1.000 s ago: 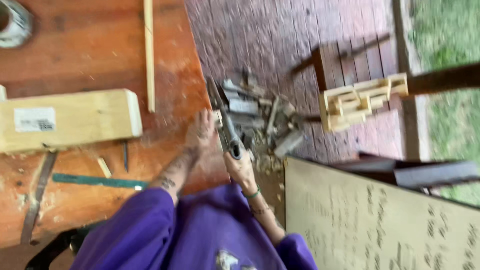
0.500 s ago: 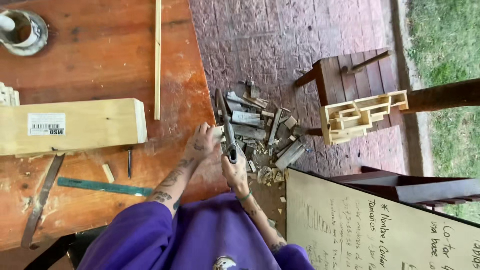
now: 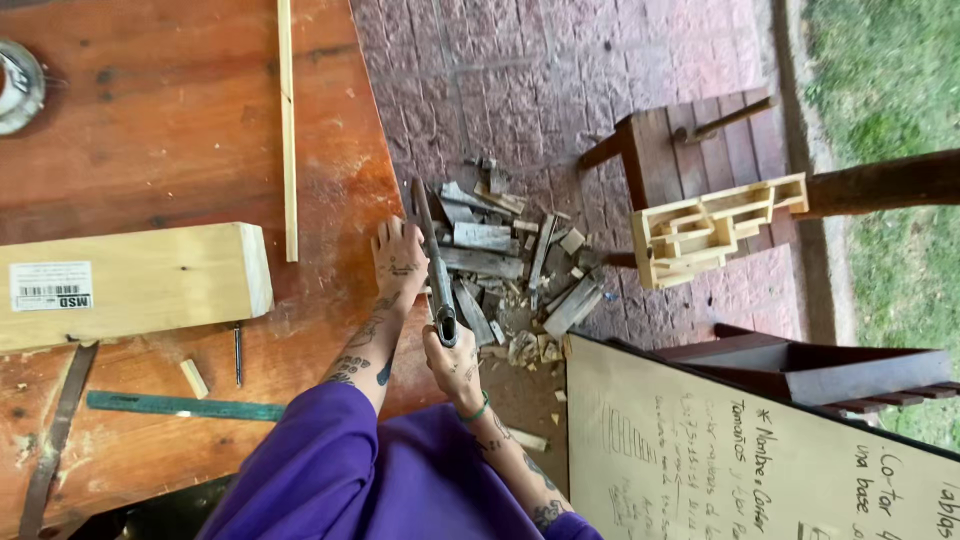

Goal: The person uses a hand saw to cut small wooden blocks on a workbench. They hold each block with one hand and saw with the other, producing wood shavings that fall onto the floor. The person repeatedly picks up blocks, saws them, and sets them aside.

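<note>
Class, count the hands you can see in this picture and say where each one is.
2. The left hand lies flat at the table edge; the right hand grips the handsaw handle.

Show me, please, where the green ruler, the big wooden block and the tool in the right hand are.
Green ruler [image 3: 185, 407]: head view, middle of its flat blade.
Wooden block [image 3: 150, 280]: head view, bare top face.
Tool [image 3: 434, 262]: head view, its long dark blade above the right hand [image 3: 455, 362].

The person wears a purple top with sleeves pushed up past the elbows. Dark tattoos mark both forearms and the left hand [image 3: 398, 262]. A thin green band, perhaps a bracelet, circles the right wrist below the right hand [image 3: 452, 362].
</note>
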